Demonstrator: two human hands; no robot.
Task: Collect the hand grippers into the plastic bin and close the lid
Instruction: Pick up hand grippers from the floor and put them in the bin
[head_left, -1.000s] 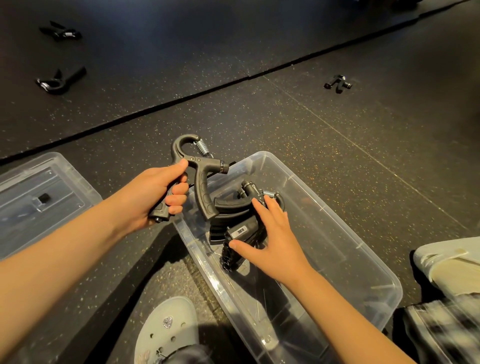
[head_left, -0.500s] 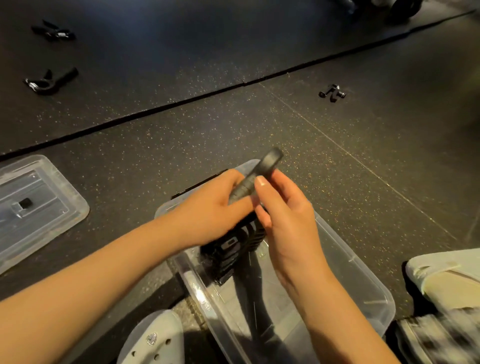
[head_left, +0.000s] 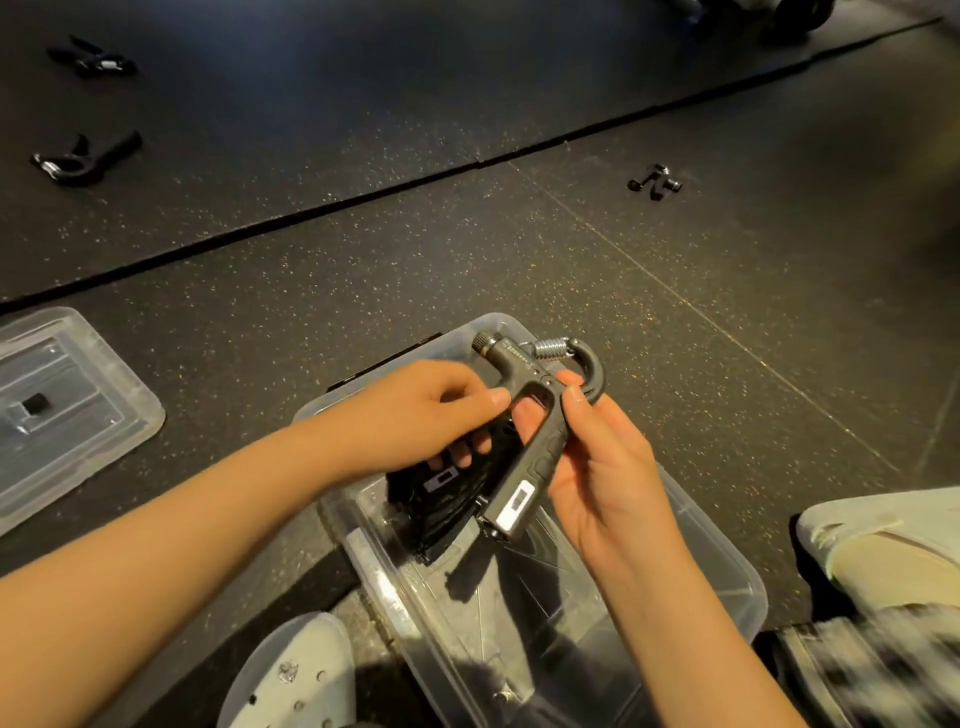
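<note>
The hand gripper (head_left: 523, 467), end-on half a second ago, now lies broadside to us at frame centre, above the plastic bin (head_left: 748, 592); our left hand (head_left: 415, 415) pinches it, our right hand (head_left: 608, 467) curls round its handle.

You're working in dim light. The far rubber floor (head_left: 311, 78) sinks into bluish dark, while a warm glow lights the middle ground, your left hand (head_left: 415, 415) and your right hand (head_left: 602, 467). Shadows fall toward you and leftward, some inside the plastic bin (head_left: 748, 587). Glare streaks its near-left rim and the lid (head_left: 78, 405). The hand gripper (head_left: 524, 457) shows a glinting spring. The checked fabric (head_left: 883, 675) is motion-blurred, and the floor seams bow at the edges.
</note>
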